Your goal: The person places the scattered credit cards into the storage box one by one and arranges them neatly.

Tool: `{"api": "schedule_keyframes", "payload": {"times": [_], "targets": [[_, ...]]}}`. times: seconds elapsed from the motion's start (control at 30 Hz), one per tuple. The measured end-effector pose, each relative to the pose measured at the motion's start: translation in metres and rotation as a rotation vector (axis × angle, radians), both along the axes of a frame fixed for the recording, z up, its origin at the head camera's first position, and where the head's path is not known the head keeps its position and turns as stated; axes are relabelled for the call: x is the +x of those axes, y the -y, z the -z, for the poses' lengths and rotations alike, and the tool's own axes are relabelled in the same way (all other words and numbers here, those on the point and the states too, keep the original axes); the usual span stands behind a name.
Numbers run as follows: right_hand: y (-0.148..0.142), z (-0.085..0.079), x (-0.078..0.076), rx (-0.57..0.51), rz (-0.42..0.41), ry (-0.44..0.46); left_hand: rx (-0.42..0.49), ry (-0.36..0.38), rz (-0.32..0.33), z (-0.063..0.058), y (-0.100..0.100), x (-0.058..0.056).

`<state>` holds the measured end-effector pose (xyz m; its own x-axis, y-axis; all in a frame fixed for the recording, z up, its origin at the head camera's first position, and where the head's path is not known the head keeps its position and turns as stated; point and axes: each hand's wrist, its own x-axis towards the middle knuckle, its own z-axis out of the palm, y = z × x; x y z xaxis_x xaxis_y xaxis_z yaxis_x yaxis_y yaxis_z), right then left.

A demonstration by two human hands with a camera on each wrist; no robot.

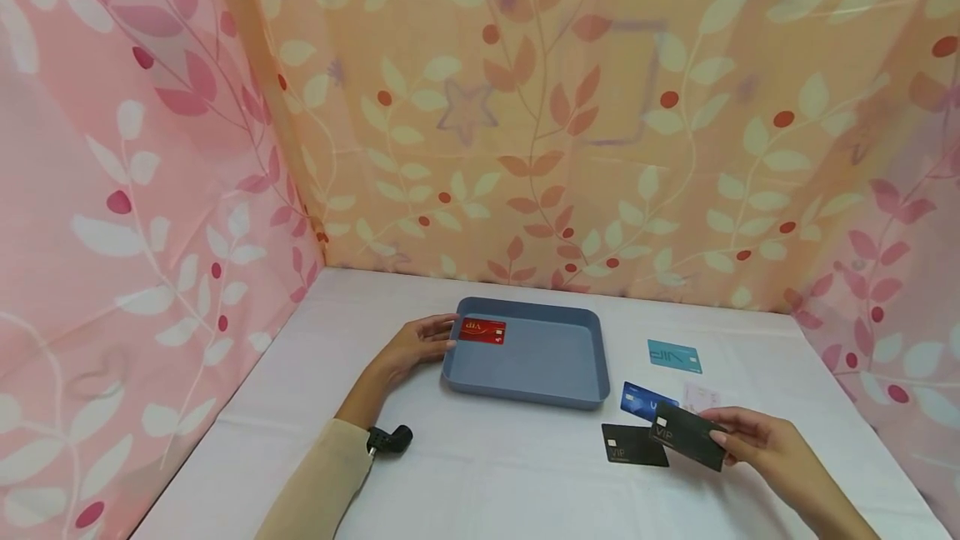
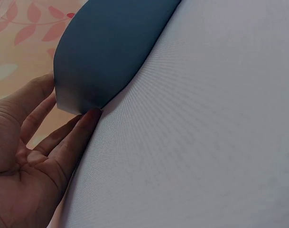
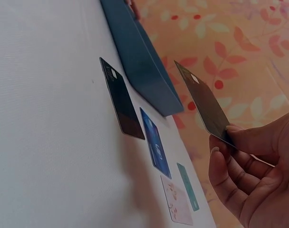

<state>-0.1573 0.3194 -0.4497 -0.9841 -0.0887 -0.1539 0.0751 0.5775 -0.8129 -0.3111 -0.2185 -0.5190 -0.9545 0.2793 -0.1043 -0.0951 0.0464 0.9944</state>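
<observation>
My right hand (image 1: 765, 444) pinches a black VIP card (image 1: 688, 436) by its near end between thumb and fingers. The card is raised and tilted over the table. Under and beside it lie another black VIP card (image 1: 630, 446), a blue card (image 1: 643, 401) and a pale pink card (image 1: 701, 397), partly covered in the head view. A teal VIP card (image 1: 675, 356) lies farther back. My left hand (image 1: 415, 346) rests its extended fingertips against the left side of a blue-grey tray (image 1: 525, 397). Inside the tray, at its left end, is a red VIP card (image 1: 482, 331).
White cloth (image 1: 480, 473) covers the table. A floral curtain (image 1: 525, 107) closes off the back, with pink floral sheets (image 1: 135, 273) along both sides. A black strapped device (image 1: 390, 439) sits on the left wrist.
</observation>
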Motion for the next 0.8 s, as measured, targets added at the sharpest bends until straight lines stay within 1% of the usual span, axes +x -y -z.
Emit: {"api": "schedule_keyframes", "payload": {"times": [0.2,0.43,0.63,0.8], "targets": [[0.012,-0.003,-0.006,-0.033,0.002,-0.017,-0.008,-0.004,-0.001,0.001,0.0,-0.001],[0.025,-0.011,-0.015,-0.107,-0.037,-0.09,-0.009,-0.01,0.002,0.003,0.002,-0.002],[0.033,-0.018,-0.02,-0.13,-0.056,-0.123,-0.009,-0.006,0.002,0.003,0.002,-0.002],[0.038,-0.022,-0.027,-0.138,-0.057,-0.124,-0.003,-0.013,0.004,0.002,0.001,-0.002]]}}
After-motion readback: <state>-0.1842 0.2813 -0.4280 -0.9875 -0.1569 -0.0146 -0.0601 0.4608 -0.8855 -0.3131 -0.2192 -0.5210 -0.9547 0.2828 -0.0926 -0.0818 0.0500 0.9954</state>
